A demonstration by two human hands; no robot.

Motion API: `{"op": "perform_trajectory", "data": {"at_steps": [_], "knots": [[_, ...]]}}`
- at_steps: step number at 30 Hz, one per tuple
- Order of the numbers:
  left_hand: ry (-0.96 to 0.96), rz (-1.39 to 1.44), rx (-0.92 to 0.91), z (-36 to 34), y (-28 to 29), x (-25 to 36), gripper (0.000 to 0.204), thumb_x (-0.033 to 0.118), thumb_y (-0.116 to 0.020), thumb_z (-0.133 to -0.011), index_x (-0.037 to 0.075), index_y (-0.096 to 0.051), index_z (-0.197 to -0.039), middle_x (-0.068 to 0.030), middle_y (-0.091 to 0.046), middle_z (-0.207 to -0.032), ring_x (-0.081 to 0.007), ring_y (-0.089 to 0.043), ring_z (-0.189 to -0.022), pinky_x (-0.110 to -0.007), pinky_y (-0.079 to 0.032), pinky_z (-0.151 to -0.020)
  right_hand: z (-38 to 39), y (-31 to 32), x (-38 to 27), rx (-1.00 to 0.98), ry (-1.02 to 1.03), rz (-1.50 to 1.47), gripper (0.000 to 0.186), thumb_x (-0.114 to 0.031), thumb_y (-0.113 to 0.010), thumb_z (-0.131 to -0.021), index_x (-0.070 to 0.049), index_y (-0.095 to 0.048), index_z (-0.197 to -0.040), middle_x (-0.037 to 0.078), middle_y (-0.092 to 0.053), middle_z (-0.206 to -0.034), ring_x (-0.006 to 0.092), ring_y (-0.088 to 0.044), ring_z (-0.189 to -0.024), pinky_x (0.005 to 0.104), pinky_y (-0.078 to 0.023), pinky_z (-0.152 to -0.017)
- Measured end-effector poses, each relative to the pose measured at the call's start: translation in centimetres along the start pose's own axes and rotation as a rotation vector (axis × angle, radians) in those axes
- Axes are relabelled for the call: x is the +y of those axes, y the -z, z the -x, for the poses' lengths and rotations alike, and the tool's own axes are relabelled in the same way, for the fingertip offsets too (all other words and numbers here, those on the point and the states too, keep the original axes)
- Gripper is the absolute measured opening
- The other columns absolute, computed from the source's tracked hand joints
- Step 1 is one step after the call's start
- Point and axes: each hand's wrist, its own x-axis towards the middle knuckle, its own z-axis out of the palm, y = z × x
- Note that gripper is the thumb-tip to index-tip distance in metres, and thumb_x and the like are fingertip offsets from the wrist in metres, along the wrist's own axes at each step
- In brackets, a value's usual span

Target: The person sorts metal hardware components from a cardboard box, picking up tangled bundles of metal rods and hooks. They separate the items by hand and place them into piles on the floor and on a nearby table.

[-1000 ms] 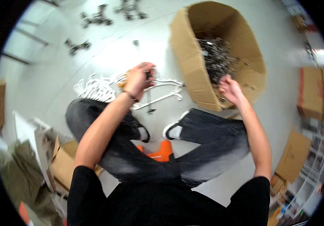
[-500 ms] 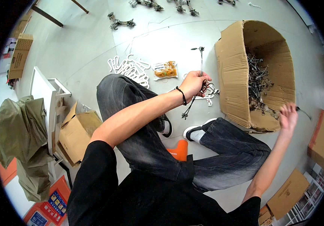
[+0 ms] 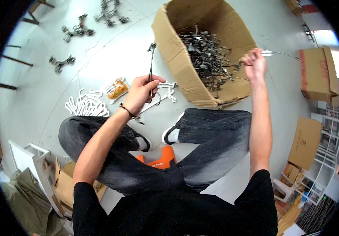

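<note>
Left hand (image 3: 141,93), centre of the frame, its grip closed around thin dark rods (image 3: 151,65) projecting above and below; right hand (image 3: 255,66), upper right, grip clamped on a thin wire (image 3: 287,54) stretching rightward, beside a cardboard box (image 3: 170,49)

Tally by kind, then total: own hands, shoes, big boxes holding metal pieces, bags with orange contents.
Hands: 2 (left hand, right hand)
Shoes: 2
Big box with metal pieces: 1
Bag with orange contents: 1
Total: 6
</note>
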Motion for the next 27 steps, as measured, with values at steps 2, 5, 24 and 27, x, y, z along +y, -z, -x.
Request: {"op": "perform_trajectory", "data": {"at_steps": [2, 5, 24, 27], "knots": [[-0.050, -0.176, -0.085, -0.4, -1.9, 2.2, 0.021, 0.017, -0.056, -0.099, 0.004, -0.070, -0.108, 0.0069, -0.048, -0.066, -0.0023, -0.043, -0.052, -0.019, -0.034, -0.047, 0.0, 1.2, 0.8, 0.033, -0.178, -0.050, 0.040, -0.040, -0.035, -0.107, -0.010, -0.049, -0.085, -0.002, -0.031, -0.064, 0.0096, -0.023, -0.053, 0.0261, -0.024, -0.049], [-0.171, -0.340, -0.173, -2.2, -5.8, 5.4, 0.022, 0.019, -0.061, -0.097, 0.005, -0.075, -0.107, 0.0056, -0.055, -0.063, -0.0019, -0.048, -0.054, -0.018, -0.036, -0.048, -0.3, 1.8, -0.6, 0.069, -0.121, -0.066, 0.038, -0.039, -0.036, -0.107, -0.010, -0.049, -0.085, -0.002, -0.031, -0.064, 0.0096, -0.023, -0.052, 0.0259, -0.024, -0.048], [-0.647, -0.648, -0.222, -15.9, -24.4, 3.5, 0.018, 0.016, -0.076, -0.082, 0.000, -0.072, -0.089, -0.0109, -0.068, -0.071, -0.0136, -0.056, -0.063, -0.032, -0.047, -0.063, 0.5, 7.1, -4.0, 0.048, -0.327, -0.539, 0.038, -0.035, -0.037, -0.107, -0.008, -0.046, -0.082, -0.002, -0.031, -0.060, 0.0097, -0.022, -0.047, 0.0263, -0.021, -0.045], [-0.693, -0.666, -0.178, -15.4, -24.2, 3.2, 0.016, 0.014, -0.075, -0.080, -0.001, -0.071, -0.084, -0.0124, -0.068, -0.071, -0.0154, -0.057, -0.062, -0.033, -0.047, -0.063, 0.7, 6.4, -3.2, -0.025, -0.349, -0.422, 0.032, -0.029, -0.037, -0.108, -0.007, -0.044, -0.086, -0.003, -0.031, -0.062, 0.0082, -0.022, -0.049, 0.0246, -0.021, -0.045]]}}
